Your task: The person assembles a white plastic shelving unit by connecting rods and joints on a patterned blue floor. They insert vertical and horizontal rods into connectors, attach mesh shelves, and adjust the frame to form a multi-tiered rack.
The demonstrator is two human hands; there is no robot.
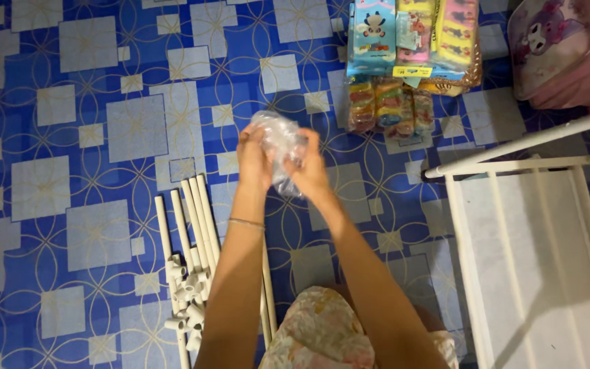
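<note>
1. Nearest you is your knee (319, 328) in floral cloth, at the bottom edge. Both forearms reach forward over it, with one thin bracelet (247, 223) on the left wrist.
2. Just left of your arms, a pile of short white connectors (184, 301) lies on the mat (69, 171). They overlap too much to count exactly; a dozen or so seems fair.
3. Through and past that pile run white tubes (192, 212), laid side by side. You can count about six, plus one more thin one beside your left forearm.
4. To your right stands one white rack (534, 266), part built, its rails bare.
5. Above the mat, your left hand (254, 158) and right hand (310, 172) are both closed on one clear bag (280, 140), fingers pinched into the crumpled plastic from either side. What is inside cannot be made out.
6. My reading: you are at the stage of working the bag open. That calls for a firm pinch on each side and a pull apart, kept over the mat so nothing small scatters.
7. Farthest off: one stack of colourful packs (411, 41), at least six, and one pink backpack (561, 55) at the top right.
</note>
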